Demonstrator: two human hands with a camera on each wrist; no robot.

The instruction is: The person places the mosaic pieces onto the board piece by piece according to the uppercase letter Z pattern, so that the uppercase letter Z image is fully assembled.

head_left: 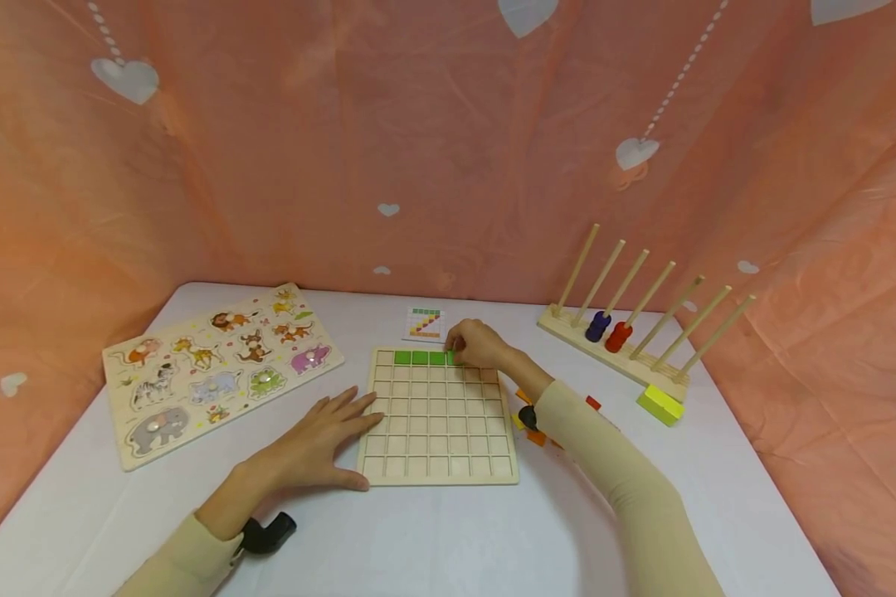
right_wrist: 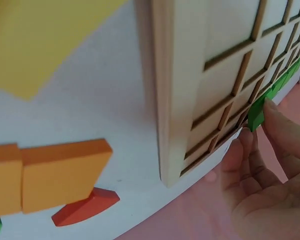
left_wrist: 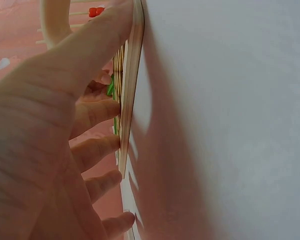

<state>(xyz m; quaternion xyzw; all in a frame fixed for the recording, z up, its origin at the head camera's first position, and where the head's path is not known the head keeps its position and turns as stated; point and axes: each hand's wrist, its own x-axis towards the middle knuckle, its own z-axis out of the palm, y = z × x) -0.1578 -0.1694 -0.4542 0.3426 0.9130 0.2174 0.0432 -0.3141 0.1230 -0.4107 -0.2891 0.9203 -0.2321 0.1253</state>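
A wooden grid board (head_left: pixel 438 480) lies flat in front of me. Green square tiles (head_left: pixel 420 357) sit side by side in its far row. My right hand (head_left: pixel 479 345) is at that row and pinches another green tile (right_wrist: pixel 256 115) between thumb and fingers; it stands tilted at the grid beside the placed ones. With fingers spread, my left hand (head_left: pixel 327 439) rests along the board's left edge, thumb at the near left corner. A small pattern card (head_left: pixel 423 324), showing rows of colours on a grid, lies just beyond the board.
Loose orange tiles (right_wrist: pixel 65 172), a red tile (right_wrist: pixel 85 206) and a yellow one lie right of the board, partly under my right arm. An animal peg puzzle (head_left: pixel 216 373) is on the left. A rack of wooden pegs (head_left: pixel 612 356) stands back right, with a yellow-green block (head_left: pixel 660 405) before it.
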